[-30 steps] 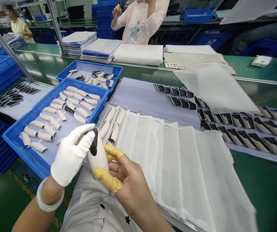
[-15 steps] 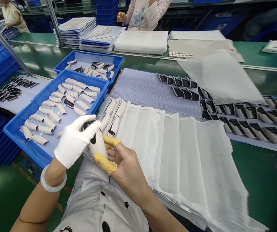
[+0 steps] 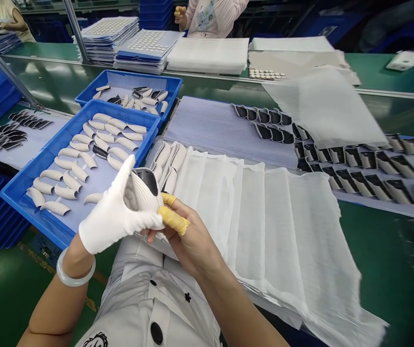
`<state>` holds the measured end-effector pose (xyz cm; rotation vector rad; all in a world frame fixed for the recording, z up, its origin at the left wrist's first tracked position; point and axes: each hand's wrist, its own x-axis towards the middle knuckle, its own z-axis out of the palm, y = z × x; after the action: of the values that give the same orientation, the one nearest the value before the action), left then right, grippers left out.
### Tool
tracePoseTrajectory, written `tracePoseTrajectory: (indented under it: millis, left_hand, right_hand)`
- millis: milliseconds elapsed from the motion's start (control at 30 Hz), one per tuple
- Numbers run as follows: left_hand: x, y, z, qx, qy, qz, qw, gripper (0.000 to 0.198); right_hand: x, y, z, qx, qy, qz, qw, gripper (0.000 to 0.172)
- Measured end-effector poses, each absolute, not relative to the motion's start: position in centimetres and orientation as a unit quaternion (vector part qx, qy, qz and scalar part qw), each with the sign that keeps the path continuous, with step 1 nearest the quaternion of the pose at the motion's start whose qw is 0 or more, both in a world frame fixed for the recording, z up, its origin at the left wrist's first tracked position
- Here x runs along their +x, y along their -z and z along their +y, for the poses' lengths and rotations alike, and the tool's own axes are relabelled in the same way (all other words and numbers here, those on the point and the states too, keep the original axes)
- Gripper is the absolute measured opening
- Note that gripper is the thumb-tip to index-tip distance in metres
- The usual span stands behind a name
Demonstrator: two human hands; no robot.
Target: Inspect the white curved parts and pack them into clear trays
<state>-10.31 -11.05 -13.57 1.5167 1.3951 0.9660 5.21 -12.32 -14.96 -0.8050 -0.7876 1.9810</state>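
A curved, ribbed cream shell piece with a glossy black patch (image 3: pixel 142 193) is held up between my two hands. My left hand (image 3: pixel 114 214), in a white glove, cups it with the thumb up on one side and the fingers on the near side. From the right, my right hand (image 3: pixel 188 236) grips its edge with yellow finger cots on the fingertips; some of its fingers are hidden. Just behind the piece, a clear tray (image 3: pixel 156 147) holds several similar cream pieces. White cloth-like sheets (image 3: pixel 250 217) cover the tray's right part.
A blue tray (image 3: pixel 15 193) of cream pieces stands at left, another blue tray (image 3: pixel 127 77) behind it. Rows of black-lined pieces (image 3: pixel 362 180) lie on a ribbed sheet (image 3: pixel 203 120) at right. Across the bench is a person in pink (image 3: pixel 210 19). A metal post (image 3: pixel 74 29) rises at left.
The shell piece has been turned in my hands, so its opening and black patch now face up. My left thumb has lifted and the glove has opened around the piece.
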Motion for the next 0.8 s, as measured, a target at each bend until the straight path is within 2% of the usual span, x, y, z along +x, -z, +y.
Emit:
tracePoseTrajectory:
  millis: [100, 200, 267, 367, 433, 600, 800]
  left_hand:
    - [-10.1, 13.2, -11.6, 0.636, -0.346, 0.558, 0.406, 0.114]
    - [-9.9, 13.0, -11.8, 0.640, -0.348, 0.560, 0.396, 0.114]
    - [-9.7, 12.9, -11.5, 0.607, -0.394, 0.565, 0.397, 0.097]
    - [-9.8, 12.7, -10.8, 0.516, -0.490, 0.582, 0.393, 0.047]
    - [-10.0, 12.7, -10.2, 0.473, -0.525, 0.581, 0.404, 0.032]
    - [-10.5, 13.4, -9.5, 0.454, -0.547, 0.545, 0.445, 0.032]
    - [-10.8, 14.4, -9.8, 0.481, -0.558, 0.531, 0.419, 0.037]
  right_hand:
    - [5.1, 15.3, -12.3, -0.331, -0.781, -0.310, 0.430, 0.033]
    - [5.1, 15.7, -12.4, -0.321, -0.777, -0.307, 0.445, 0.034]
    - [5.2, 16.0, -12.5, -0.292, -0.794, -0.300, 0.440, 0.033]
    - [5.2, 16.5, -12.7, -0.228, -0.837, -0.276, 0.413, 0.029]
    - [5.1, 16.9, -12.9, -0.192, -0.862, -0.246, 0.400, 0.030]
    - [4.7, 17.9, -13.4, -0.143, -0.894, -0.160, 0.394, 0.030]
    - [4.4, 18.1, -13.4, -0.108, -0.909, -0.122, 0.384, 0.033]
